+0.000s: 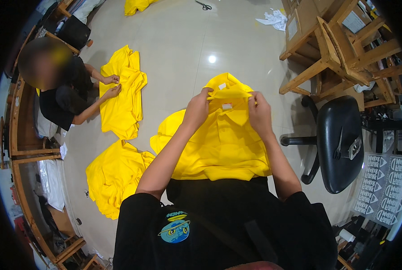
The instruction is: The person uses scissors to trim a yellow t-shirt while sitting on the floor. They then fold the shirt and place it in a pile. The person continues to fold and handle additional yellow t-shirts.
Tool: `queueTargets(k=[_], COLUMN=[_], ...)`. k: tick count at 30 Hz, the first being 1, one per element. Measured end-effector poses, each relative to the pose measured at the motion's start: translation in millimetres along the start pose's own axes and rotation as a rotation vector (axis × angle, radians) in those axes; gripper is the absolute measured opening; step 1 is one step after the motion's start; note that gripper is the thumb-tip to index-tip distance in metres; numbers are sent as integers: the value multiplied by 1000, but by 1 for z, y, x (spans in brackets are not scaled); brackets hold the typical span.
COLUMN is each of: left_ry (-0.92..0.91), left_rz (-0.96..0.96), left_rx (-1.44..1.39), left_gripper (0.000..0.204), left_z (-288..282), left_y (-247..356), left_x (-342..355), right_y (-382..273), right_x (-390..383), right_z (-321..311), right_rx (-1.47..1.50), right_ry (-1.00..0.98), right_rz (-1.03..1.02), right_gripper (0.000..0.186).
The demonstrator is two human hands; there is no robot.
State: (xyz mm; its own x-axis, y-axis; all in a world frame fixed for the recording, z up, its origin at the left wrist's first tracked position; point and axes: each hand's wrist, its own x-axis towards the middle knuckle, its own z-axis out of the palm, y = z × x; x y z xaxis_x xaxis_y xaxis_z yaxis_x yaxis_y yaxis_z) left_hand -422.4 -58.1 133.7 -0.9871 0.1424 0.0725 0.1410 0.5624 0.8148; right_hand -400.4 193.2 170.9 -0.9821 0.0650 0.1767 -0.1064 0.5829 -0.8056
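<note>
A yellow collared shirt (219,150) lies spread over my lap and the floor in front of me. My left hand (197,108) pinches the left end of its collar (229,95), and my right hand (260,112) grips the right end. Between them the collar edge is stretched nearly straight. A small white label (227,106) shows inside the neck, and another white tag (222,86) sits just beyond the collar. To my left is a crumpled yellow garment heap (115,177), touching or very near the shirt's edge.
At the left, a seated person (66,90) handles a yellow garment stack (122,96) with both hands. A black chair (338,130) holding scissors (339,144) stands at my right, below wooden stools (327,58). Farther off lie black scissors (204,5) and white scraps (273,20).
</note>
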Motion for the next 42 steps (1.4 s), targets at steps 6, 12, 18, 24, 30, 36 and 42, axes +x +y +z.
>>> queueTargets(k=[6, 12, 18, 24, 30, 36, 42], left_ry=[70, 29, -55, -410, -247, -389, -313], left_rz=[95, -250, 427, 220, 340, 155, 385], left_rx=[43, -38, 85, 112, 54, -58, -61], left_gripper=[24, 25, 38, 36, 21, 27, 30], left_z=[-16, -27, -7, -9, -14, 5, 15], left_y=[26, 19, 31, 59, 53, 35, 48], left_x=[-26, -24, 6, 39, 57, 79, 78], right_y=[18, 20, 1, 2, 12, 16, 4], right_x=[28, 29, 24, 20, -4, 4, -14], right_z=[2, 6, -9, -23, -25, -16, -10], right_rx=[894, 1084, 792, 852, 527, 1084, 1205], right_ry=[3, -117, -315, -387, -377, -317, -272], right_rz=[553, 700, 507, 384, 361, 517, 498], right_gripper=[32, 39, 48, 56, 51, 49, 55])
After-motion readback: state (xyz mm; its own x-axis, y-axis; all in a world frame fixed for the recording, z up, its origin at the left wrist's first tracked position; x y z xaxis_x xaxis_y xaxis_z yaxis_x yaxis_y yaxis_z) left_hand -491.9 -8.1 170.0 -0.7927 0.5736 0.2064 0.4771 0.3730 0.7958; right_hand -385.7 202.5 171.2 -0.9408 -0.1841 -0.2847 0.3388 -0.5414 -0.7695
